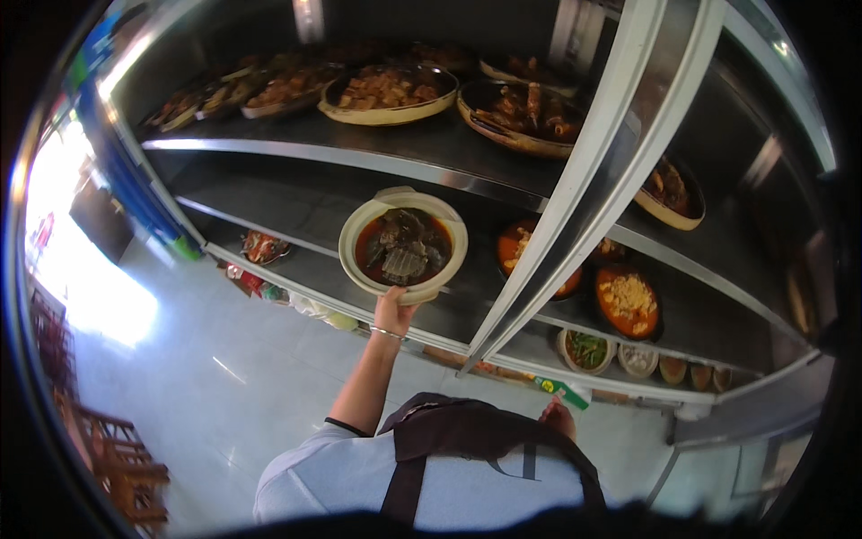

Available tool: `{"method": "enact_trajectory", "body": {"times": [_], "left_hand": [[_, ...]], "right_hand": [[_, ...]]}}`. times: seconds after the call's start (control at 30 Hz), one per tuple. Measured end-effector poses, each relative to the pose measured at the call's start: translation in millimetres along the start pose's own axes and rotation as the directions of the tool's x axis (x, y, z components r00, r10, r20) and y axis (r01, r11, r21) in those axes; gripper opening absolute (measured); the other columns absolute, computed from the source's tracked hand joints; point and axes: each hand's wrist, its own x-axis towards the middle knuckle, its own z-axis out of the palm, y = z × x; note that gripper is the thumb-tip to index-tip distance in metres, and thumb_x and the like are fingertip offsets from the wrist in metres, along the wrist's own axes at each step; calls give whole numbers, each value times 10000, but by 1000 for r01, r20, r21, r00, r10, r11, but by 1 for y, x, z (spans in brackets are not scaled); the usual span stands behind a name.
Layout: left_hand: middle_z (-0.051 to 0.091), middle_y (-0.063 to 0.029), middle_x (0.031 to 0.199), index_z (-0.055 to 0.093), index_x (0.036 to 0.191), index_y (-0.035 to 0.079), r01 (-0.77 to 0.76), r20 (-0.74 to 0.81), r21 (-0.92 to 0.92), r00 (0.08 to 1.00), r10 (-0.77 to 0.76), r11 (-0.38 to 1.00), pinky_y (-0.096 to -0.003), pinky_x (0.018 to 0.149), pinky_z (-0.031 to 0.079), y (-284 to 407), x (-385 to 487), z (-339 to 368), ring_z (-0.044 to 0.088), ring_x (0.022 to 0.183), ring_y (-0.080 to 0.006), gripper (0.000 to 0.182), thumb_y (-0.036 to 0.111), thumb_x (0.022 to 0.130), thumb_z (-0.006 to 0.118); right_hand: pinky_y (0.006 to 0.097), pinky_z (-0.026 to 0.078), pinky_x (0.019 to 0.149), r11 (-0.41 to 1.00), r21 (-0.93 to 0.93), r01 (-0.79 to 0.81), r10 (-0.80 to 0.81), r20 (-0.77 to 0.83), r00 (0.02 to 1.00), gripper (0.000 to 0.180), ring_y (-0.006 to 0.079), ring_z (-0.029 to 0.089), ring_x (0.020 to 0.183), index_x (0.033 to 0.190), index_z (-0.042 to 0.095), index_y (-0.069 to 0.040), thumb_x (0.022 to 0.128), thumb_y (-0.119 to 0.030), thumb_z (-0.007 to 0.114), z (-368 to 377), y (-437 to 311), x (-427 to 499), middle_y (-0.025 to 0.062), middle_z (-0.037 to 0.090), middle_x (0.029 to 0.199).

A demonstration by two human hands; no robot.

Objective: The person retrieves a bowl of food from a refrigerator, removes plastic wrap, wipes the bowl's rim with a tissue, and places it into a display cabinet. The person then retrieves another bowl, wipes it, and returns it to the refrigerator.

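Note:
My left hand (pixel 395 313), wearing a bracelet at the wrist, grips the near handle of a beige clay pot (pixel 347 248). Dark chunks of food sit in reddish-brown broth (pixel 404 246) inside it. The pot is in front of the middle shelf of a display cabinet; whether it touches the shelf cannot be told. Low at my right side, my right hand (pixel 559 419) is partly hidden by my dark apron (pixel 465 424). Just beyond its fingertips shows a green printed packet or card (pixel 569 394); I cannot tell if the hand holds it.
Oval dishes of chopped meat (pixel 387 114) and braised pieces (pixel 518 138) line the upper shelf (pixel 417 141). White door frames (pixel 599 175) cross the cabinet front. Right of them stands an oval dish in orange sauce (pixel 630 300). Wooden chairs (pixel 128 465) stand on the tiled floor (pixel 222 377).

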Motion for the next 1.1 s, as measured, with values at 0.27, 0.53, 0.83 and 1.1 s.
{"method": "enact_trajectory", "body": {"times": [0.27,0.53,0.83,1.1], "left_hand": [[523,-145,1043,419,1086,-5,423,97,70,898,-428,903,-393,787,478,-27,51,41,542,921,-293,417,315,832,499],[415,-176,1222,395,1170,-11,241,225,266,926,-303,934,-411,943,341,-65,74,34,394,1126,-309,654,536,811,400],[585,-178,705,560,914,-54,-375,393,898,919,36,-232,-345,582,481,-296,-89,-208,566,618,-275,450,356,887,377],[423,-57,393,443,475,47,-411,474,860,427,-769,302,-281,394,344,-456,-412,3,414,360,-154,615,479,878,273]], "right_hand": [[233,452,600,962,270,40,13,-192,981,135,118,549,649,937,549,-109,828,-122,472,34,62,-48,-4,578,716],[232,441,579,915,236,327,-205,-425,882,136,110,522,634,924,537,-63,831,-126,461,-19,83,-152,1,551,717],[246,369,493,498,127,858,-505,-762,406,269,135,443,581,834,472,-73,646,104,395,-181,120,-357,20,472,704],[235,359,471,-178,414,893,-422,-852,310,134,125,455,560,851,508,-113,780,-46,416,-289,107,-453,11,500,667]]}}
